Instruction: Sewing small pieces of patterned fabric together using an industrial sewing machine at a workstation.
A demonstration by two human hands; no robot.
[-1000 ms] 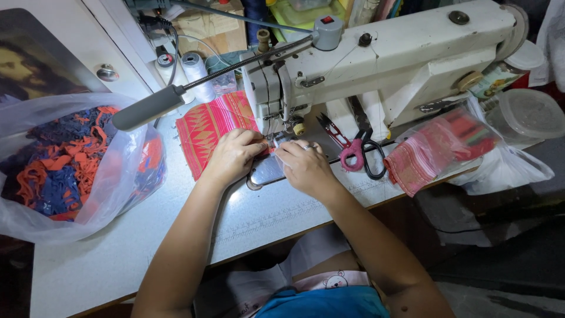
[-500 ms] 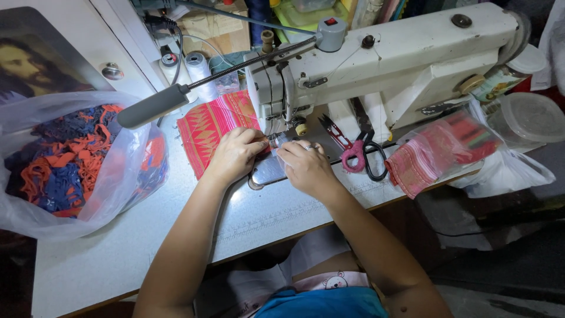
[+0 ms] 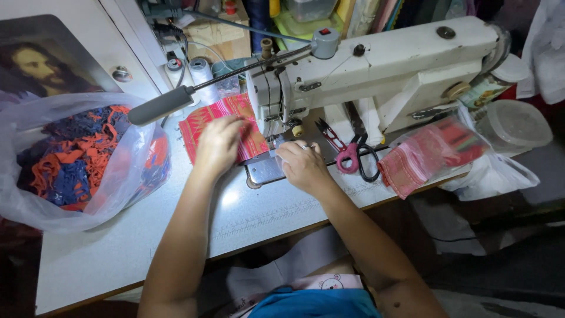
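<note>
Home sewing workshop, white sewing machine (image 3: 376,70), scissors (image 3: 353,154), bagged fabric scraps (image 3: 76,159)

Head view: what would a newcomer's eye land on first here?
The white sewing machine at top centre, with both hands at its needle: the left hand lies on red patterned cloth, the right hand beside it. A clear bag of orange and blue scraps fills the left.

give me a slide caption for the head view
Left hand flat on red patterned fabric, right hand at the presser foot of a white sewing machine.
</note>
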